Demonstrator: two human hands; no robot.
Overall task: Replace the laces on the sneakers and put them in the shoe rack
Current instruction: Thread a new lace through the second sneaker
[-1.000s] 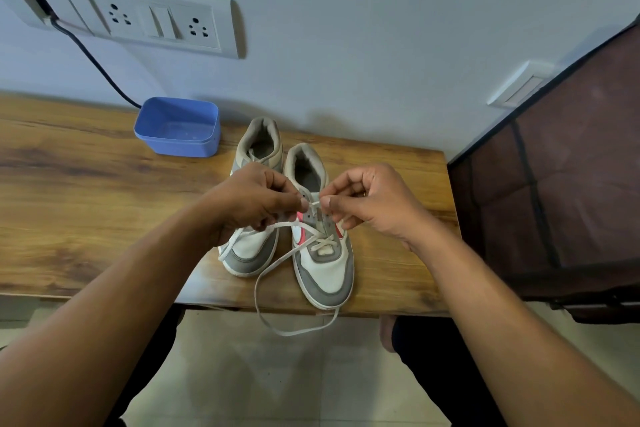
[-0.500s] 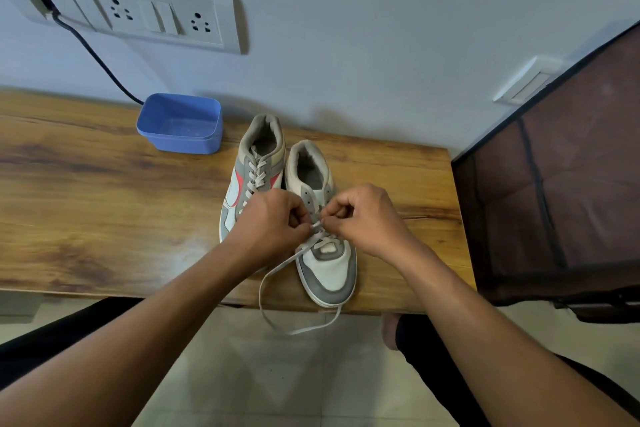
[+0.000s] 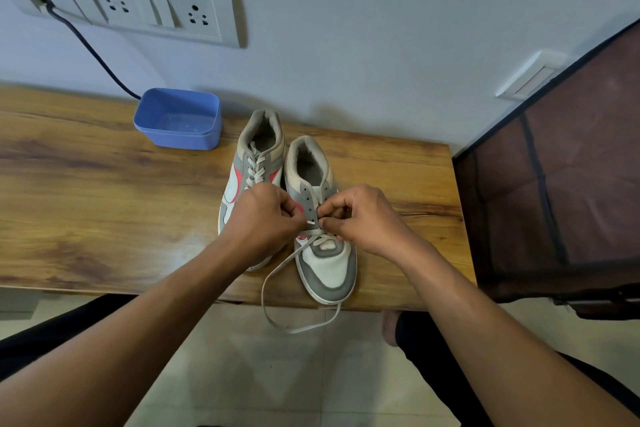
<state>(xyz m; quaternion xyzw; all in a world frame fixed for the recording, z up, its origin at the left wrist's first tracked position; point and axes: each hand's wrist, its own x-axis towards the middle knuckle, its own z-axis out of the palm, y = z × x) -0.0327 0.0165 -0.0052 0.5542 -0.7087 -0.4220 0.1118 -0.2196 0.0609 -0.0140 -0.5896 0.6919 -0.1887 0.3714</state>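
Note:
Two grey, white and pink sneakers stand side by side on the wooden table [image 3: 104, 204], toes toward me. The left sneaker [image 3: 254, 163] is laced up its tongue. The right sneaker [image 3: 327, 263] has lace only through its lowest eyelets. My left hand [image 3: 263, 218] pinches the white lace tip at an eyelet of the right sneaker. My right hand [image 3: 360, 215] pinches the lace just across from it. A long loop of the white lace [image 3: 277, 308] hangs down over the table's front edge.
A blue plastic tub [image 3: 178, 120] sits at the back by the wall, with a black cable [image 3: 93, 52] running up to a socket panel [image 3: 152, 7]. A dark brown fabric shoe rack [image 3: 554, 191] stands right of the table. Tiled floor lies below.
Both hands have slid down from the upper eyelets toward the lower part of the right sneaker, uncovering the left sneaker's laces. The view has shifted slightly.

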